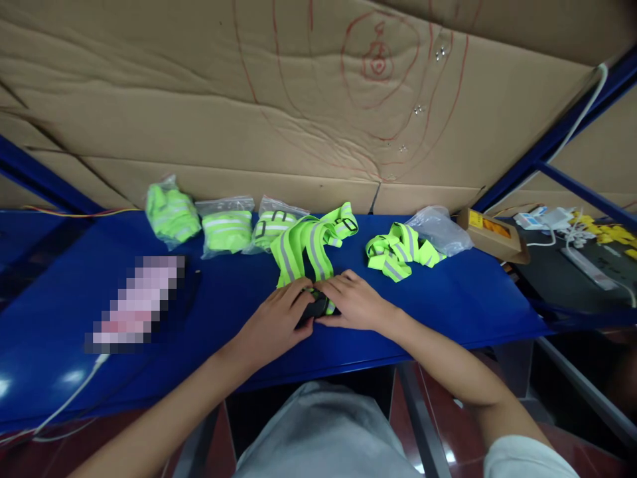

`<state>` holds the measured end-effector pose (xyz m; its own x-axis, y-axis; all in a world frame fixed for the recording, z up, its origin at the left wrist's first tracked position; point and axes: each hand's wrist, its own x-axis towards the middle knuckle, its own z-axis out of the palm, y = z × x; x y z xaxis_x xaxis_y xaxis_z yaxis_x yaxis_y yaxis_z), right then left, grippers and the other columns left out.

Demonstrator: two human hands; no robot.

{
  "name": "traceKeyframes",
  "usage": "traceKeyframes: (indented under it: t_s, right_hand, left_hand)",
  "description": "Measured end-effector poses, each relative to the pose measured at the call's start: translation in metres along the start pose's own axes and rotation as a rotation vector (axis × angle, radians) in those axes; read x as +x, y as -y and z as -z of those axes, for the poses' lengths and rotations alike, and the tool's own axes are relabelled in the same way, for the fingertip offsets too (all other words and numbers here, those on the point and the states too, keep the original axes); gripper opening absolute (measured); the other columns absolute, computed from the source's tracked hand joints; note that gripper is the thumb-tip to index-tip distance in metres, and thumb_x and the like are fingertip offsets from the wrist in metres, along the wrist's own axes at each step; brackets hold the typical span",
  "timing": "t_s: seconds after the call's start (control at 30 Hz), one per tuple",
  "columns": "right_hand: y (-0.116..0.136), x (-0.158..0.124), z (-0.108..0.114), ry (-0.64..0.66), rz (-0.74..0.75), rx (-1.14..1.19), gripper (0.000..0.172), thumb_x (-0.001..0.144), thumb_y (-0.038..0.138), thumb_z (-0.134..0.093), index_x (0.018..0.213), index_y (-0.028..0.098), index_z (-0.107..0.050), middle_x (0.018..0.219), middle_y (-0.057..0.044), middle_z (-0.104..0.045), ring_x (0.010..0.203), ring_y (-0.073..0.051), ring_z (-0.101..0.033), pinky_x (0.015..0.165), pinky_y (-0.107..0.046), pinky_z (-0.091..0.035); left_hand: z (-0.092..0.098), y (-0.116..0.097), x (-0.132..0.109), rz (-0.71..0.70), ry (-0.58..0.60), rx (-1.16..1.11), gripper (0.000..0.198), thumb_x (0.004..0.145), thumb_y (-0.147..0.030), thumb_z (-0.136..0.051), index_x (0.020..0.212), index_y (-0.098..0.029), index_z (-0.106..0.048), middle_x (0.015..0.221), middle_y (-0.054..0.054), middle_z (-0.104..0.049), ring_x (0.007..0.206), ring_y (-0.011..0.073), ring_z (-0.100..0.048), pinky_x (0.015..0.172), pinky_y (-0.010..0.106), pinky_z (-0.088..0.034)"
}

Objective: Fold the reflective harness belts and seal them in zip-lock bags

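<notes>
Both hands meet near the front edge of the blue table, closed on one reflective strap [318, 252], neon green with a grey stripe. My left hand [281, 312] grips it from the left, and my right hand [355, 302] from the right. A black part [314, 307] of the strap shows between my fingers; its exact kind is partly hidden. The loose end stretches away from me over the table, with a dark buckle [350, 224] near its tip. To the right lies a second strap [398, 251], loosely heaped.
Bagged green straps [227, 229] stand in a row along the cardboard wall [199, 126]. An empty-looking plastic bag [440, 229] and a small cardboard box [490, 234] sit at the right. At the left lies a blurred-out pink device [137, 302] with a white cable [74, 395].
</notes>
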<state>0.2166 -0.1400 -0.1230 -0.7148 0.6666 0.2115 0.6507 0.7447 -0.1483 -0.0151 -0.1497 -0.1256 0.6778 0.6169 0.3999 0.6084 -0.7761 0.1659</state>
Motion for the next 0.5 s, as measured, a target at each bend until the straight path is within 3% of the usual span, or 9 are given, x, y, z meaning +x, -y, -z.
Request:
traceKeyframes:
  t_s: [0.17, 0.3, 0.4, 0.5]
  right_hand:
    - [-0.004, -0.006, 0.018, -0.091, -0.010, 0.051, 0.058, 0.092, 0.048, -0.066, 0.136, 0.011, -0.057, 0.117, -0.016, -0.074, 0.109, -0.032, -0.070, 0.098, -0.046, -0.046]
    - [-0.027, -0.016, 0.037, -0.253, -0.161, 0.305, 0.054, 0.085, 0.040, -0.070, 0.133, 0.019, -0.056, 0.124, -0.013, -0.072, 0.109, -0.030, -0.070, 0.096, -0.044, -0.050]
    - [-0.044, -0.020, 0.058, -0.538, -0.306, 0.650, 0.046, 0.088, 0.047, -0.059, 0.127, 0.023, -0.055, 0.126, -0.012, -0.069, 0.110, -0.029, -0.069, 0.092, -0.045, -0.053]
    - [-0.056, -0.024, 0.087, -0.963, -0.523, 0.970, 0.039, 0.087, 0.055, -0.038, 0.107, 0.025, -0.053, 0.117, -0.011, -0.066, 0.089, -0.025, -0.069, 0.075, -0.041, -0.052]
  left_hand:
    - [0.010, 0.005, -0.006, 0.007, -0.026, -0.064, 0.032, 0.096, -0.027, -0.062, 0.128, -0.022, -0.058, 0.134, 0.013, -0.065, 0.120, 0.0274, -0.070, 0.101, 0.041, -0.061]
    - [0.033, 0.016, -0.014, 0.126, -0.130, -0.156, 0.043, 0.098, -0.036, -0.062, 0.138, -0.025, -0.054, 0.133, 0.011, -0.067, 0.121, 0.0259, -0.069, 0.104, 0.040, -0.059]
    - [0.063, 0.030, -0.016, 0.353, -0.281, -0.239, 0.044, 0.094, -0.046, -0.066, 0.133, -0.027, -0.060, 0.131, 0.007, -0.070, 0.120, 0.0278, -0.068, 0.106, 0.048, -0.057]
    - [0.095, 0.051, -0.013, 0.644, -0.633, -0.417, 0.040, 0.095, -0.055, -0.062, 0.117, -0.022, -0.068, 0.121, 0.003, -0.077, 0.108, 0.0262, -0.070, 0.104, 0.055, -0.056]
